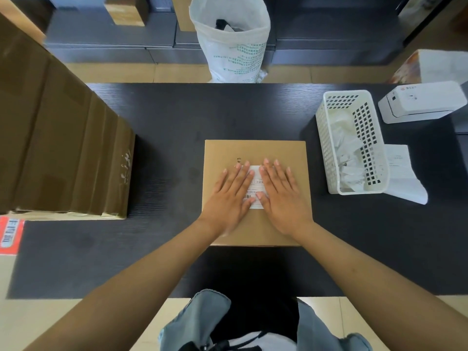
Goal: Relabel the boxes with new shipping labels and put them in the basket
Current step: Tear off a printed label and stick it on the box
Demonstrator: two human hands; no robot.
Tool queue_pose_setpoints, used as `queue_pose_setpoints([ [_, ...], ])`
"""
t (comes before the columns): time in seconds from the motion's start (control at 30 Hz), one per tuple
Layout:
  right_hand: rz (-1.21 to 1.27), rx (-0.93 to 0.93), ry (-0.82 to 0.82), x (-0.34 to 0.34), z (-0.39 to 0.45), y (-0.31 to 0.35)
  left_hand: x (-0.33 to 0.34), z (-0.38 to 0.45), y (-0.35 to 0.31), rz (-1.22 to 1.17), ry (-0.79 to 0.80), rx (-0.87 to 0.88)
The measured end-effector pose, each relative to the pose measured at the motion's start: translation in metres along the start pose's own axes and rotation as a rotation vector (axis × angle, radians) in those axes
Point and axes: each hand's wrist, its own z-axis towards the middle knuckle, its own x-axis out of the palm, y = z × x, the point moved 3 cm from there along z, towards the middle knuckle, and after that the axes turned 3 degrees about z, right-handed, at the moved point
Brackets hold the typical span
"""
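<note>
Pressing down with both palms, we smooth a white shipping label (pixel 255 187) onto the top of a flat cardboard box (pixel 255 153) that lies in the middle of the dark counter (pixel 164 117). Our left hand (pixel 229 193) and right hand (pixel 281 196) lie side by side on the label, fingers (pixel 268 171) straight and spread, grasping nothing; we judge the flat pressure is meant to seat the adhesive evenly and push out bubbles. Between the hands a strip of the label shows a barcode and small printed lines, too small for us to read. To our right stands a white perforated basket (pixel 326 138) holding crumpled white paper strips, with loose white sheets (pixel 402 173) just beside it and a white label printer (pixel 423 102) further back, all kept within reach. A tall brown carton (pixel 63 148) sits at our left. Beyond the counter a white woven sack (pixel 233 46) stands open, printed with green characters we cannot make out. The box is not yet in the basket.
</note>
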Motion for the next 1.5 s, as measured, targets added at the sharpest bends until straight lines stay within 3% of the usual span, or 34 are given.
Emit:
queue_pose_setpoints([
  [0.6,0.011,0.038,0.003,0.000,-0.005,-0.011,0.002,-0.003,0.002,-0.009,-0.010,-0.091],
  [0.73,0.111,0.023,0.002,-0.006,-0.005,-0.013,-0.007,-0.002,0.007,-0.123,-0.011,-0.027],
  [0.8,0.239,0.092,-0.084,-0.014,-0.009,-0.017,-0.016,-0.008,0.014,-0.150,-0.083,-0.032],
  [0.93,0.359,0.321,-0.247,-0.024,-0.021,-0.028,-0.022,-0.024,0.035,-0.255,-0.162,-0.352],
  [1.03,0.471,0.460,-0.226,-0.026,-0.025,-0.034,-0.019,-0.034,0.046,-0.514,-0.143,-0.705],
  [1.1,0.624,0.572,-0.190,-0.026,-0.026,-0.035,-0.014,-0.038,0.051,-0.670,-0.083,-0.829],
  [1.23,0.861,0.745,-0.086,-0.021,-0.025,-0.032,-0.011,-0.036,0.045,-0.909,0.022,-0.789],
  [1.5,0.925,0.754,-0.041,-0.039,-0.019,-0.040,-0.035,-0.033,0.039,-0.889,-0.021,-0.830],
])
